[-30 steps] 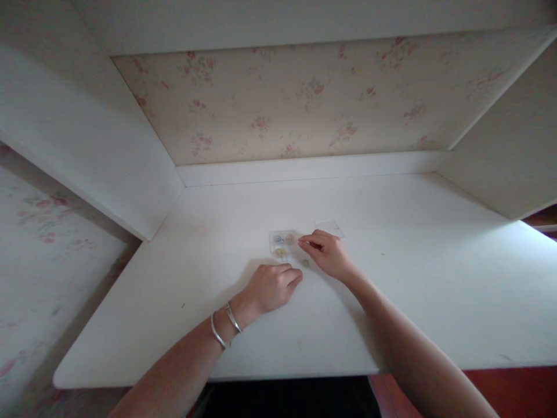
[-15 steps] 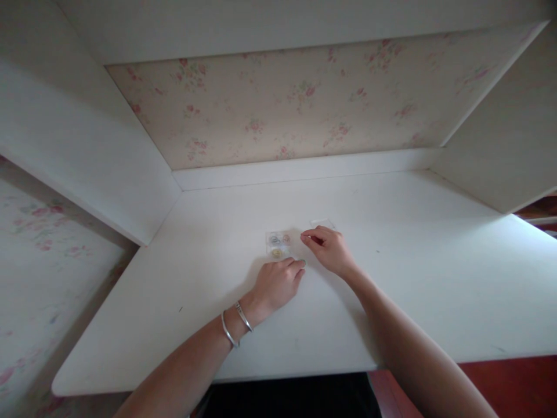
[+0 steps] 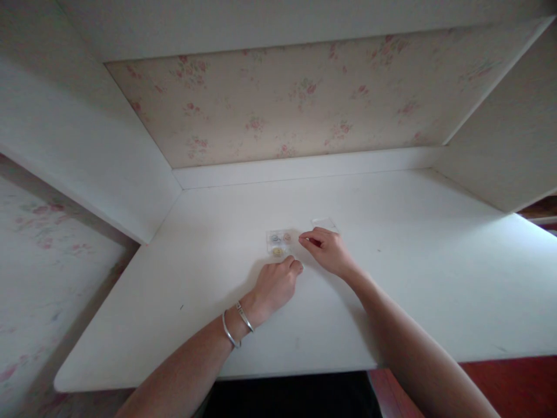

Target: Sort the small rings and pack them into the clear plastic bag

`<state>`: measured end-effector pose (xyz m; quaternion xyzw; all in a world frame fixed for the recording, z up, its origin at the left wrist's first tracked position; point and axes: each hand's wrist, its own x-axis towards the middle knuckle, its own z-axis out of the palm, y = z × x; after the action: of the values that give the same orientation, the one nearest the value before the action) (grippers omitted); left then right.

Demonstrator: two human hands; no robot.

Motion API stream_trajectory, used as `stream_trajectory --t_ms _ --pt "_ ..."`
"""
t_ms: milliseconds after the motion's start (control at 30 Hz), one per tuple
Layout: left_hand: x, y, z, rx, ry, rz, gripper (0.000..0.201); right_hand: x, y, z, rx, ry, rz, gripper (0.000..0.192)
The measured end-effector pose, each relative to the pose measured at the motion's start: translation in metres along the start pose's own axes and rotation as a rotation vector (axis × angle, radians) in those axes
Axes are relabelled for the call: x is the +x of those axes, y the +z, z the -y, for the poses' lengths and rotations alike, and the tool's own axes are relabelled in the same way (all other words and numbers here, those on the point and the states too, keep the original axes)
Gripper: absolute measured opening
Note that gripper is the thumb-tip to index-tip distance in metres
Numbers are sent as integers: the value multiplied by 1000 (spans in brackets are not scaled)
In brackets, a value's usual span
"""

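Observation:
A small clear plastic box with compartments (image 3: 270, 247) lies mid-desk. In it are a silver-grey round piece (image 3: 275, 238), a pinkish round piece (image 3: 287, 237) and a yellow-gold round piece (image 3: 277, 252), too small to name more exactly. At the box's near right corner is my left hand (image 3: 278, 281), fingers curled under and closed; whether they hold the box or something else is hidden. Just right of the box, my right hand (image 3: 324, 248) pinches thumb and forefinger together, and anything between the tips is too small to make out. Behind it lies a flat clear plastic piece (image 3: 324, 222), partly covered.
The white desk (image 3: 418, 273) has a raised strip (image 3: 304, 165) along its back, below floral wallpaper (image 3: 278, 104). White panels stand at left (image 3: 100, 133) and right (image 3: 509, 122). A small dark mark (image 3: 181, 307) shows on the left of the desktop.
The fingers of my left hand have drawn in slightly to the left. My right hand's pinched fingertips have shifted a little left, nearer the box.

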<state>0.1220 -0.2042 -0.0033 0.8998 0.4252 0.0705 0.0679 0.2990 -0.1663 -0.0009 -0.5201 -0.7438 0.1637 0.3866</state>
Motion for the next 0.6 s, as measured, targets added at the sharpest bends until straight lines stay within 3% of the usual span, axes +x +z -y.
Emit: stream_trajectory --t_ms 267,600 --pt "-2 -4 1 -37 -38 -47 29 0 -3 1 6 0 24 23" --pt "-3 -2 1 -22 -20 -13 28 0 -2 1 11 -21 37 22"
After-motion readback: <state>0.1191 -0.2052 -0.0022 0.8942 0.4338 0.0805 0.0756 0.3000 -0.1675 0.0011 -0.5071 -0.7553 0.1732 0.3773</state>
